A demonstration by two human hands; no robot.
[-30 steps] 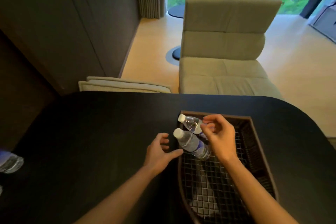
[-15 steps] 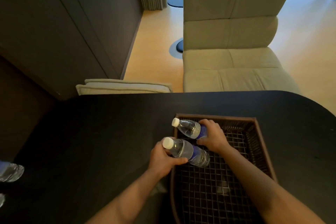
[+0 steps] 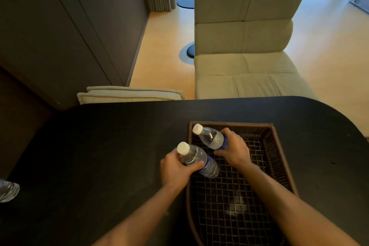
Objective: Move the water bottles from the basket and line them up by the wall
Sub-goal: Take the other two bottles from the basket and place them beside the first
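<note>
Two clear water bottles with white caps and blue labels stand tilted at the far left corner of a dark wicker basket on the black table. My left hand grips the nearer bottle around its upper body. Around the middle of the farther bottle, my right hand is closed. Both bottle bases are inside the basket; whether they touch its mesh floor I cannot tell. Another bottle shows partly at the table's left edge.
The black table has a rounded far right corner. Beyond it stand a beige chair and a folded beige cushion. A dark wall panel rises at the left.
One second ago both hands were open beside the bottles. They have since closed, the left on the nearer bottle, the right on the farther one. The view tilted slightly down.
</note>
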